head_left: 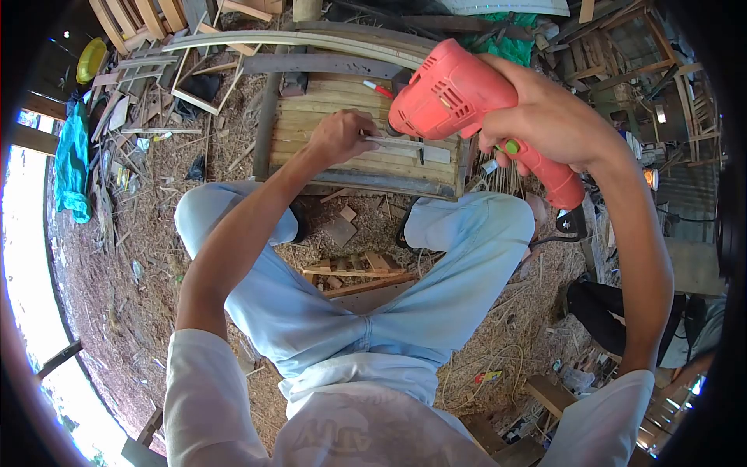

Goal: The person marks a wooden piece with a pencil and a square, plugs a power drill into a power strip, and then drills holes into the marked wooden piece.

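My right hand [537, 117] is wrapped round the grip of a red power drill [447, 97], whose green button shows beside my fingers. The drill's nose points down and left at a low wooden bench [311, 167]; its tip is largely hidden by the body. Just left of the nose, my left hand [340, 138] is closed, pinching a thin pale strip [397, 143] against the bench top. A flat light piece [437, 154] lies at the strip's right end, with a small dark object across it. Behind the drill nose rests a red and white marker [378, 89].
Long curved wooden strips [311, 39] lie across the bench's far side. A wooden frame [194, 101] and scrap wood lie left. The drill's cord [556, 239] trails right. Offcuts [341, 231] litter the shavings-covered floor. Another person's dark-trousered leg [599, 315] is at right.
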